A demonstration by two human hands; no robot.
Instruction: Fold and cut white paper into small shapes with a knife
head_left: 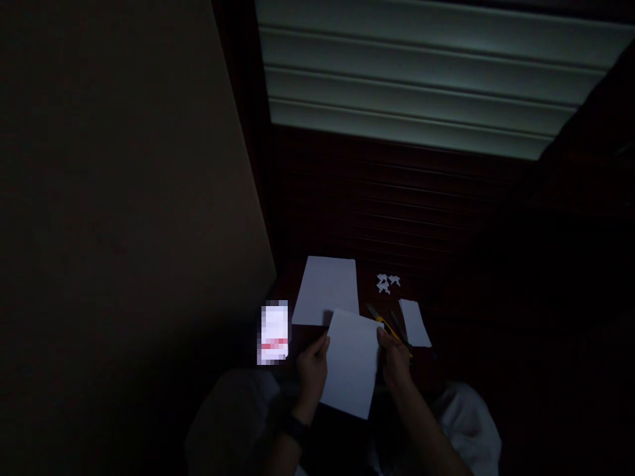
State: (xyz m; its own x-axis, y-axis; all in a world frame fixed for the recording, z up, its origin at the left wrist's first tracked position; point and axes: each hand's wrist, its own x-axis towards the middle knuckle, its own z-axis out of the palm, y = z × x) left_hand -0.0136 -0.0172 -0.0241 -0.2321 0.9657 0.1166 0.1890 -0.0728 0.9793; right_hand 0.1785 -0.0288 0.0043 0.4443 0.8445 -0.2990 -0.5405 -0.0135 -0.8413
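Head view: left hand (312, 370) and right hand (395, 357) pinch a paper sheet (351, 363).
Fingers closed, some hidden; at the sheet's two o'clock, a partly covered utility knife (379, 319).

Left of the held sheet (348, 367) at lower centre, passage is obstructed by a bright pixelated object (274, 332); right, by a yellow cutter (389, 328). A worktop (368, 288) strip is left free between flat sheet (327, 287) and paper scraps (383, 288).
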